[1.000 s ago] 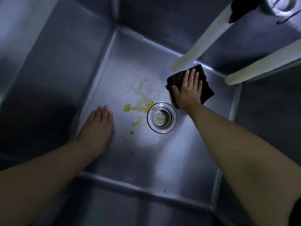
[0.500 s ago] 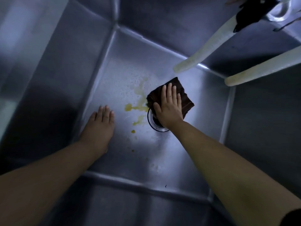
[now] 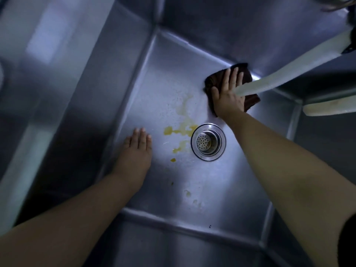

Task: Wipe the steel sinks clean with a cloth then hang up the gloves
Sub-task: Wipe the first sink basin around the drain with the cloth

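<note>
Nearest, the left hand (image 3: 137, 151) lies flat on the floor of the steel sink (image 3: 221, 199), fingers straight and together, gripping nothing; it appears to serve as a prop while the person leans in. Just beyond its fingertips a yellow stain (image 3: 181, 130) spreads across the steel, running up to the rim of the round drain strainer (image 3: 208, 142), with a few smaller drops nearer the person. Farther back, toward the rear wall on the right, the right hand (image 3: 228, 93) presses the dark brown cloth (image 3: 248, 99) flat against the sink floor, fingers spread and straight rather than curled round it, so the cloth is pinned under the palm, not pinched. The cloth looks soft, light and limp, probably damp; it should bunch and slide easily on smooth steel, so broad palm pressure suits it better than a fingertip hold. The stain still lies apart from the cloth, so it is likely not yet wiped. Farthest, two pale tubes (image 3: 289, 74) reach in from the upper right, one crossing over the fingers; what they are I cannot tell.
</note>
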